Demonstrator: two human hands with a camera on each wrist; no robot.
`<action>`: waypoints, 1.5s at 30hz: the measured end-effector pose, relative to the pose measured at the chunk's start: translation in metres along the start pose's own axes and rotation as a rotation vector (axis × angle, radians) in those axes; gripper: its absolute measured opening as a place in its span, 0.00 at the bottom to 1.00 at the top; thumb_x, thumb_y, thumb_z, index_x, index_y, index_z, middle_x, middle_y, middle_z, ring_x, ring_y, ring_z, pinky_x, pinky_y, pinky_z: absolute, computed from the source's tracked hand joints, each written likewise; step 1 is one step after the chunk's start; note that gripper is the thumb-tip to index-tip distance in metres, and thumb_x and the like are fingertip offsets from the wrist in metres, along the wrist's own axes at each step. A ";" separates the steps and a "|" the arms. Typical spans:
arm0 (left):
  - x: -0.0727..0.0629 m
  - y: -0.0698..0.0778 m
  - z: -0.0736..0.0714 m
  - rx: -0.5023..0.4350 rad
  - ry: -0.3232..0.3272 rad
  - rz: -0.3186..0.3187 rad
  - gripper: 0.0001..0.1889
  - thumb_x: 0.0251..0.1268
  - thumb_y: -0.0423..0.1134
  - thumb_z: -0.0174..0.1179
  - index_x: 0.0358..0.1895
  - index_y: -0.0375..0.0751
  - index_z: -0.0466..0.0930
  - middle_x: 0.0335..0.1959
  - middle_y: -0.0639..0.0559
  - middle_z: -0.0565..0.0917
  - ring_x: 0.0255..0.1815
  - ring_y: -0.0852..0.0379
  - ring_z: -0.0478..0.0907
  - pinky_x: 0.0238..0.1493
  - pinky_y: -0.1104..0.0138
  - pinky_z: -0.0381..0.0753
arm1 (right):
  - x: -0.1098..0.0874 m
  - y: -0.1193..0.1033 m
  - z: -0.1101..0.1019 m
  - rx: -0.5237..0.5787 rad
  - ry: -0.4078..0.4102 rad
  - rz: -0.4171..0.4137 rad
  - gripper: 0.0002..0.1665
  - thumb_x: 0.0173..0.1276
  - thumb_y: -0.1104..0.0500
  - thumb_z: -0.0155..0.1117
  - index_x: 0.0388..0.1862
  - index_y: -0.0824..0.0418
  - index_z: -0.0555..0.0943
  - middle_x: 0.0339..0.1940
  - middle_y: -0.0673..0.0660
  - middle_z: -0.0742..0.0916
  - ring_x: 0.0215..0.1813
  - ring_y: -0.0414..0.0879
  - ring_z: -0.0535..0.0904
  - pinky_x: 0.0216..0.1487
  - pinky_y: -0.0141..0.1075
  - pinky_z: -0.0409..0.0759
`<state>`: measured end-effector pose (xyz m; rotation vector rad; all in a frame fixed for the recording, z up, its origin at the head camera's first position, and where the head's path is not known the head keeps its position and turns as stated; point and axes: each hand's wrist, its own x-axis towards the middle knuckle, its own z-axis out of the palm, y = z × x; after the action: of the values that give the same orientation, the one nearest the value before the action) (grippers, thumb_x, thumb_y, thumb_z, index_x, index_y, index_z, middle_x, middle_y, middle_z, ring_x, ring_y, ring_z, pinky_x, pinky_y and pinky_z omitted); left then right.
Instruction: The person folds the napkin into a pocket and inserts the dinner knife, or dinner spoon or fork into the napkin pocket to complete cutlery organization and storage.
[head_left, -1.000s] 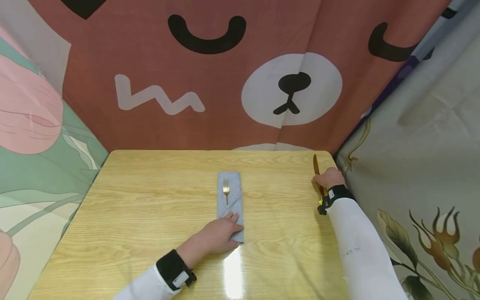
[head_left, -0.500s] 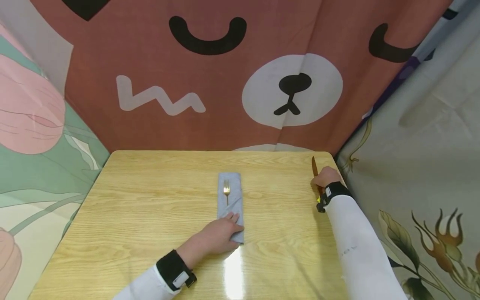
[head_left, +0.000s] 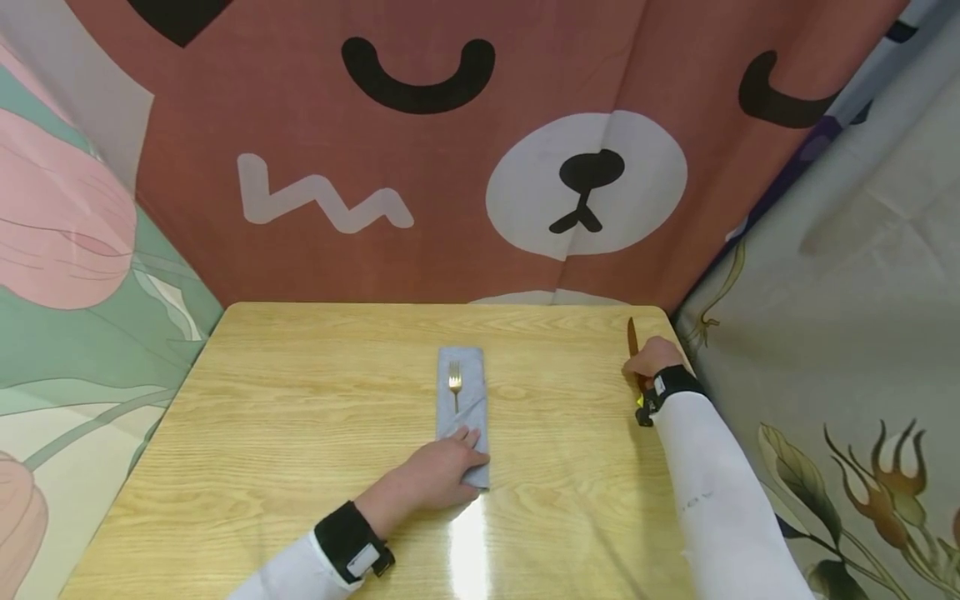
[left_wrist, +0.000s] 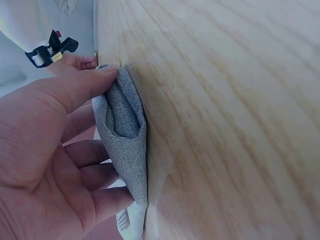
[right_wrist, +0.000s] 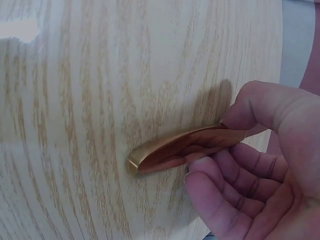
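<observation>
A folded grey-blue napkin (head_left: 474,406) lies lengthwise on the table, with a gold fork (head_left: 455,377) on its far half, tines pointing away; the fork's lower handle is tucked under a fold. My left hand (head_left: 438,471) holds the near end of the napkin, its thumb (left_wrist: 92,82) on one edge and fingertips against the other side. At the far right, my right hand (head_left: 655,358) grips a gold table knife (head_left: 632,337) between thumb and fingers. The blade points to the back edge, and the handle end (right_wrist: 134,164) shows close above the wood in the right wrist view.
The light wooden table (head_left: 315,400) ends at a back edge against a brown bear-print curtain (head_left: 435,250). Patterned cloths hang at both sides; the right one (head_left: 817,350) is close beside my right arm.
My right hand and the knife have shifted very slightly toward me. My left hand stays on the napkin, and the fork has not moved on it.
</observation>
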<state>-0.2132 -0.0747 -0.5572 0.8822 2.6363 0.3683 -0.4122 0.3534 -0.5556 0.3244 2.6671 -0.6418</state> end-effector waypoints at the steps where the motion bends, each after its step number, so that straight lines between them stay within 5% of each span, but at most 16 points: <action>1: 0.000 0.000 0.000 0.000 0.000 0.001 0.27 0.68 0.50 0.65 0.70 0.51 0.78 0.79 0.39 0.67 0.81 0.39 0.62 0.76 0.50 0.69 | 0.000 0.001 0.000 0.010 -0.006 0.001 0.15 0.52 0.58 0.70 0.30 0.71 0.82 0.17 0.57 0.84 0.16 0.46 0.79 0.21 0.37 0.80; 15: 0.001 0.001 0.001 -0.012 -0.002 -0.016 0.27 0.68 0.50 0.66 0.69 0.51 0.79 0.79 0.40 0.67 0.81 0.40 0.62 0.76 0.50 0.69 | 0.001 0.004 0.002 0.061 -0.005 -0.002 0.13 0.50 0.59 0.70 0.26 0.70 0.84 0.15 0.56 0.84 0.16 0.46 0.80 0.21 0.38 0.80; 24: 0.002 0.000 0.000 0.001 0.007 -0.011 0.27 0.68 0.50 0.66 0.69 0.51 0.79 0.79 0.39 0.67 0.81 0.39 0.62 0.76 0.50 0.69 | -0.006 -0.001 0.000 0.084 0.003 0.006 0.18 0.53 0.58 0.71 0.33 0.74 0.82 0.19 0.60 0.86 0.19 0.48 0.83 0.23 0.40 0.84; 34: 0.000 0.000 0.001 0.002 0.003 -0.002 0.27 0.68 0.51 0.65 0.69 0.51 0.78 0.79 0.38 0.66 0.81 0.39 0.62 0.76 0.50 0.69 | 0.002 0.004 0.006 -0.027 0.101 -0.007 0.11 0.48 0.59 0.66 0.19 0.68 0.81 0.12 0.58 0.83 0.13 0.48 0.81 0.18 0.40 0.80; 45: -0.001 0.000 0.001 -0.006 0.001 -0.010 0.27 0.69 0.50 0.65 0.70 0.50 0.78 0.79 0.39 0.66 0.81 0.39 0.62 0.76 0.50 0.69 | -0.004 0.003 0.005 0.043 0.133 -0.007 0.11 0.53 0.61 0.64 0.26 0.71 0.79 0.13 0.58 0.81 0.15 0.50 0.79 0.18 0.41 0.78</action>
<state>-0.2121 -0.0745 -0.5582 0.8666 2.6379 0.3745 -0.4066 0.3530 -0.5592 0.3827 2.7844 -0.7034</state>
